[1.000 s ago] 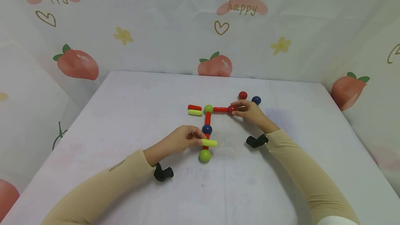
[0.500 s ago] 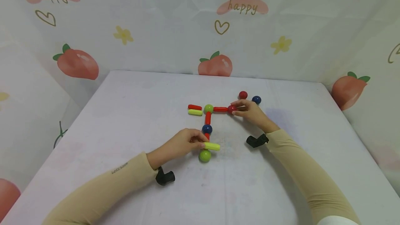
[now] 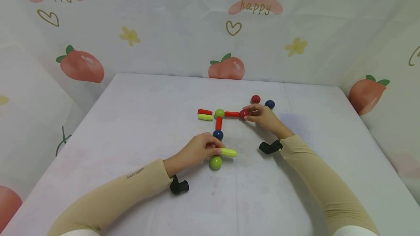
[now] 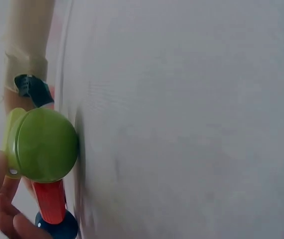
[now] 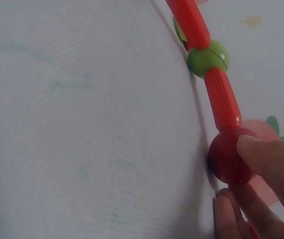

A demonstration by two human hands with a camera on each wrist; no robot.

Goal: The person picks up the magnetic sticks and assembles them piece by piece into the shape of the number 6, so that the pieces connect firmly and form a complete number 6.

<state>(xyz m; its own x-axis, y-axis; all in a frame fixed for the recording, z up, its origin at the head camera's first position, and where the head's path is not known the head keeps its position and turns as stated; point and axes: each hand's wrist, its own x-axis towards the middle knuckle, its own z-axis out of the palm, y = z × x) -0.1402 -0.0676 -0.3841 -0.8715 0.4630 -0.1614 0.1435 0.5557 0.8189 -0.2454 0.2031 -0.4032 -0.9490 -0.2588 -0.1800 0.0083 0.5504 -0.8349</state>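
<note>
My left hand pinches a yellow stick by one end, over the lower part of a chain of balls and sticks. At the chain's near end sits a green ball. Above it come a red stick, partly hidden by my hand, a blue ball, another red stick and a green corner ball. From that corner a red stick runs right to a red ball. My right hand grips this red ball between thumb and fingers.
Left of the corner, a loose red stick and a yellow stick lie side by side. Beyond my right hand are another red ball and a blue ball. All lie on a white-covered table with a patterned cloth behind.
My left hand has moved a little to the right with the yellow stick, which now sticks out further right of the chain. My right hand stays on the red ball.
</note>
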